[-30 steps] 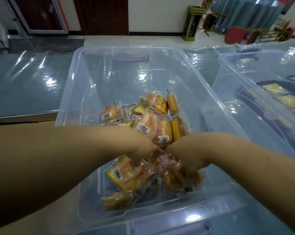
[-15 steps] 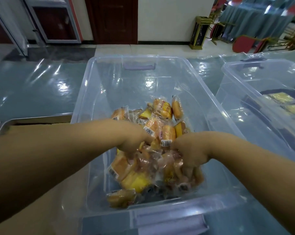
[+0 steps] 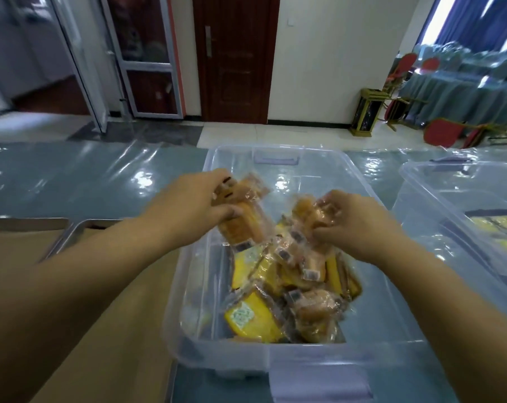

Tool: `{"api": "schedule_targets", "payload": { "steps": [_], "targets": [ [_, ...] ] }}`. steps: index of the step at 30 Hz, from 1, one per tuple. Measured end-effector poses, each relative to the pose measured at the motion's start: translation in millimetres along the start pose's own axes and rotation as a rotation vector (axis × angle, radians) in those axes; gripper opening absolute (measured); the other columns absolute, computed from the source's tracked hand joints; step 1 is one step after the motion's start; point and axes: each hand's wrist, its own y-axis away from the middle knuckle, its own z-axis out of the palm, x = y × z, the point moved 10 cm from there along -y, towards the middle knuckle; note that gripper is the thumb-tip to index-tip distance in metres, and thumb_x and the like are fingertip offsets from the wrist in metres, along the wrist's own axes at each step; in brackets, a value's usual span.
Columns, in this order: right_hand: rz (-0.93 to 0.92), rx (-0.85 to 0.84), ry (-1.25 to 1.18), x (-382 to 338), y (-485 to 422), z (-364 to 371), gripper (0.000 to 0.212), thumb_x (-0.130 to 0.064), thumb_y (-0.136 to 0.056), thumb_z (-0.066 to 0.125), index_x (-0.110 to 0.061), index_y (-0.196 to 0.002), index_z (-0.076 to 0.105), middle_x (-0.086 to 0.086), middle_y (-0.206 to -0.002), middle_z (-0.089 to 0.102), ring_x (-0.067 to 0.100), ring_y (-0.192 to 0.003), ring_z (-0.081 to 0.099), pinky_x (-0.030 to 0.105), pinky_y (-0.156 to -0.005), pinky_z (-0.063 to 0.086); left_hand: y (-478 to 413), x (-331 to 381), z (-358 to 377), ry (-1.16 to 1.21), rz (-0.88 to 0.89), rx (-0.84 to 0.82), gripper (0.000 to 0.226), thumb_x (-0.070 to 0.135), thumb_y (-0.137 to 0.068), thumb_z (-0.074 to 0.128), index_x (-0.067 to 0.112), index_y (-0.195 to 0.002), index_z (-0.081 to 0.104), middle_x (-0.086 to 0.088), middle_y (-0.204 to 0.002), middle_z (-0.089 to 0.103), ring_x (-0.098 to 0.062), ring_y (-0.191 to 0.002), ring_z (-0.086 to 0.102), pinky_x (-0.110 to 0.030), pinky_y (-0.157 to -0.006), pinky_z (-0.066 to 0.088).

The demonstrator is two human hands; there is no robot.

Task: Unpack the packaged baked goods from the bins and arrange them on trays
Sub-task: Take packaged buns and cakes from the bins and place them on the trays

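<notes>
Head view: left hand (image 3: 200,199) has its fingers curled round a bunch of wrapped packets (image 3: 240,225), held above the clear bin (image 3: 275,359) on its left side. That side is nearest the metal tray (image 3: 63,237) at the tabletop (image 3: 72,175) near-left edge, which is likely the drop target. Right hand (image 3: 351,219) fingers clamp a second bunch (image 3: 307,216) over the bin's middle. Two handfuls means fewer trips, I'd guess. Remaining packets (image 3: 275,292) are heaped in the bin's near half. Second bin (image 3: 438,181) sits toward the right edge.
</notes>
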Motion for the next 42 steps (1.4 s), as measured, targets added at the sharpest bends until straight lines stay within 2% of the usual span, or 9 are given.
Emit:
{"api": "schedule_targets", "payload": {
  "steps": [4, 7, 12, 16, 20, 23, 26, 33, 42],
  "targets": [
    [-0.119, 0.226, -0.233, -58, 25, -30, 0.042, -0.045, -0.065, 0.073, -0.040, -0.101, 0.052, -0.010, -0.093, 0.060, 0.011, -0.083, 0.059, 0.033, -0.069, 0.050, 37, -14, -59, 0.162, 0.024, 0.209, 0.033, 0.049, -0.075, 0.065, 0.039, -0.104, 0.052, 0.014, -0.096, 0.056, -0.009, -0.089, 0.055, -0.034, -0.075, 0.048],
    [-0.194, 0.361, -0.263, -115, 50, -41, 0.048, -0.052, -0.063, 0.070, -0.040, -0.107, 0.053, -0.017, -0.094, 0.056, 0.000, -0.083, 0.053, 0.021, -0.065, 0.041, 80, -32, -110, 0.212, 0.045, 0.355, 0.030, 0.048, -0.077, 0.065, 0.050, -0.100, 0.047, 0.021, -0.098, 0.053, 0.000, -0.089, 0.055, -0.023, -0.071, 0.046],
    [-0.278, 0.434, -0.372, -223, 93, -22, 0.050, -0.051, -0.066, 0.073, -0.035, -0.110, 0.054, -0.017, -0.095, 0.056, -0.008, -0.083, 0.049, 0.012, -0.063, 0.033, 173, -88, -182, 0.194, -0.023, 0.456, 0.034, 0.050, -0.074, 0.064, 0.036, -0.103, 0.052, 0.018, -0.099, 0.053, -0.004, -0.088, 0.056, -0.027, -0.071, 0.050],
    [-0.343, 0.351, -0.459, -315, 119, 31, 0.044, -0.048, -0.067, 0.076, -0.044, -0.103, 0.050, -0.023, -0.091, 0.056, -0.014, -0.084, 0.050, 0.008, -0.063, 0.032, 259, -152, -222, 0.142, -0.115, 0.483, 0.033, 0.053, -0.074, 0.060, 0.040, -0.103, 0.051, 0.026, -0.091, 0.050, 0.013, -0.085, 0.053, -0.011, -0.062, 0.038],
    [-0.414, 0.212, -0.483, -397, 137, 102, 0.041, -0.049, -0.067, 0.074, -0.047, -0.098, 0.048, -0.022, -0.087, 0.055, -0.006, -0.082, 0.052, 0.017, -0.066, 0.040, 335, -230, -241, 0.200, -0.280, 0.419, 0.037, 0.058, -0.072, 0.060, 0.047, -0.106, 0.052, 0.015, -0.101, 0.060, -0.002, -0.091, 0.058, -0.030, -0.072, 0.051],
    [-0.449, 0.097, -0.499, -446, 144, 150, 0.034, -0.050, -0.066, 0.073, -0.049, -0.090, 0.049, -0.024, -0.084, 0.056, -0.007, -0.079, 0.054, 0.013, -0.062, 0.039, 384, -275, -254, 0.215, -0.386, 0.427, 0.029, 0.043, -0.076, 0.069, 0.059, -0.094, 0.053, 0.018, -0.094, 0.063, 0.003, -0.086, 0.059, -0.029, -0.071, 0.050],
    [-0.479, -0.009, -0.501, -493, 144, 199, 0.033, -0.046, -0.064, 0.077, -0.051, -0.083, 0.050, -0.026, -0.075, 0.057, -0.017, -0.079, 0.053, 0.006, -0.055, 0.040, 429, -322, -266, 0.183, -0.513, 0.439, 0.023, 0.034, -0.077, 0.071, 0.047, -0.088, 0.056, 0.013, -0.094, 0.063, -0.004, -0.087, 0.060, -0.028, -0.071, 0.049],
    [-0.398, -0.247, -0.529, -570, 118, 312, 0.039, -0.044, -0.061, 0.081, -0.041, -0.091, 0.056, -0.019, -0.083, 0.062, 0.001, -0.079, 0.059, 0.029, -0.070, 0.050, 494, -435, -286, 0.062, -0.746, 0.334, 0.020, 0.031, -0.085, 0.064, 0.025, -0.103, 0.057, 0.005, -0.092, 0.058, -0.002, -0.076, 0.050, -0.013, -0.058, 0.030],
    [-0.265, -0.419, -0.707, -670, 66, 416, 0.033, -0.027, -0.065, 0.083, -0.031, -0.089, 0.061, -0.012, -0.080, 0.068, -0.004, -0.069, 0.062, 0.012, -0.057, 0.045, 509, -584, -320, 0.142, -0.870, 0.261, 0.016, 0.035, -0.085, 0.063, 0.029, -0.098, 0.057, 0.007, -0.091, 0.065, -0.007, -0.084, 0.061, -0.023, -0.069, 0.047]
  ]
}}
